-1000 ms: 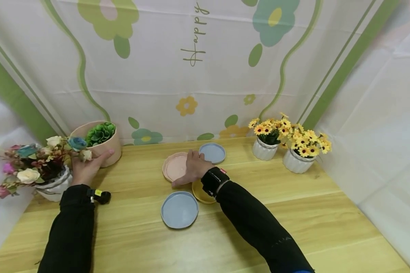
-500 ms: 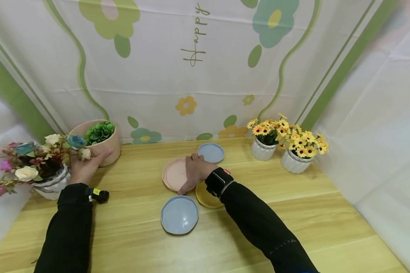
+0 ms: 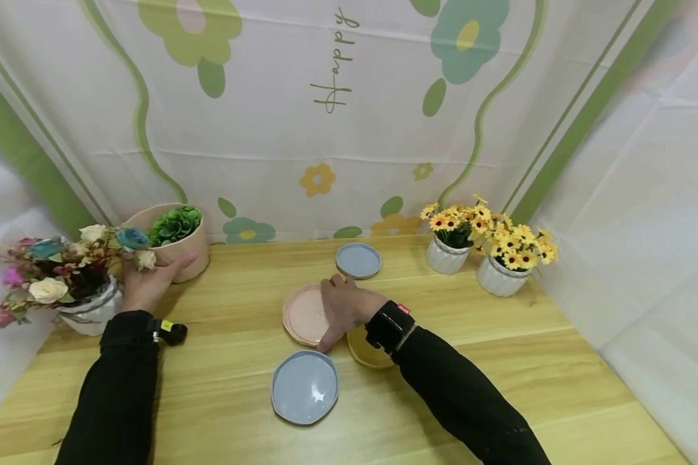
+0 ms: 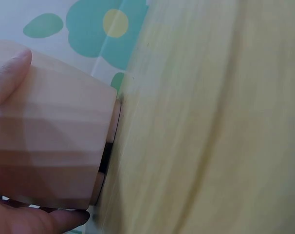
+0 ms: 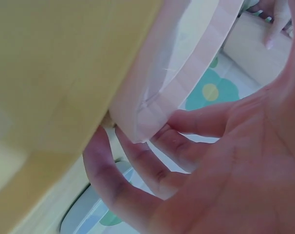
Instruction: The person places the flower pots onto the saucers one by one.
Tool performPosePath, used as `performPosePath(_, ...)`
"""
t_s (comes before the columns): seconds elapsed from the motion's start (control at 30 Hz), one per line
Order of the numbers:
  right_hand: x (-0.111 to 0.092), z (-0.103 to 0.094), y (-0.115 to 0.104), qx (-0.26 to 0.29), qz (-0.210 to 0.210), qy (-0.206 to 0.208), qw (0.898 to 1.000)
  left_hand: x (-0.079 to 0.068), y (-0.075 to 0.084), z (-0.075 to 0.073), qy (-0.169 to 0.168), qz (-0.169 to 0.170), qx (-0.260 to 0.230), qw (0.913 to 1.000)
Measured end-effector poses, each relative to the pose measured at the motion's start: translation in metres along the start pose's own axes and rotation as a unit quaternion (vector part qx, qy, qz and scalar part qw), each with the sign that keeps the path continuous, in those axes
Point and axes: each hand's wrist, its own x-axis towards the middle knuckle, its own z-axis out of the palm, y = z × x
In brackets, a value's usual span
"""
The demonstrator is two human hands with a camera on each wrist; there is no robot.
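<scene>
My left hand (image 3: 145, 285) grips the pale pink flowerpot (image 3: 193, 259) at the back left; green leaves fill its top. In the left wrist view its digits lie on two sides of the pot (image 4: 55, 126). Near the middle of the table, my right hand (image 3: 346, 309) holds the pink dish (image 3: 304, 313) by its right side. The right wrist view shows curled fingertips against the rim of that dish (image 5: 162, 102). Beneath the right wrist sits a yellow dish (image 3: 368, 352), partly covered. A larger blue plate (image 3: 304, 387) lies just in front of the pink dish.
A small blue dish (image 3: 358, 259) lies behind the right hand. Mixed artificial flowers (image 3: 49, 289) in a white pot (image 3: 95, 313) stand beside the left wrist. Two white pots (image 3: 446, 257) of yellow flowers (image 3: 520, 244) stand at the back right, before the printed cloth (image 3: 267, 129).
My right hand has drawn the pink dish toward me and slightly right. The yellow dish and the large blue plate have shifted nearer as well. The left hand stays on the flowerpot.
</scene>
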Motion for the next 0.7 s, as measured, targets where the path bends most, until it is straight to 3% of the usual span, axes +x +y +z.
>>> performPosePath(0.07, -0.005, 0.002, 0.001, -0.017, -0.019, 0.005, 1.0, -0.002, -0.001, 0.001, -0.007, -0.001, 0.061, 0.9981)
performPosePath(0.1, -0.008, 0.003, 0.001, -0.017, -0.025, 0.008, 1.0, -0.004, -0.001, 0.001, -0.002, -0.001, 0.122, 0.9926)
performPosePath(0.27, -0.026, 0.011, 0.005, 0.021, -0.027, 0.015, 0.999, -0.01, 0.0, 0.007, -0.014, 0.003, 0.165, 0.9862)
performPosePath(0.4, -0.038, 0.017, 0.008, 0.052, -0.029, 0.017, 0.998, -0.014, 0.002, 0.015, -0.01, 0.026, 0.143, 0.9893)
performPosePath(0.5, -0.046, 0.021, 0.01, 0.072, -0.035, 0.019, 0.997, -0.018, 0.006, 0.022, -0.015, 0.065, 0.074, 0.995)
performPosePath(0.7, -0.062, 0.025, 0.011, 0.094, -0.037, 0.031, 0.994, -0.037, 0.024, 0.04, -0.006, 0.117, 0.004, 0.9931)
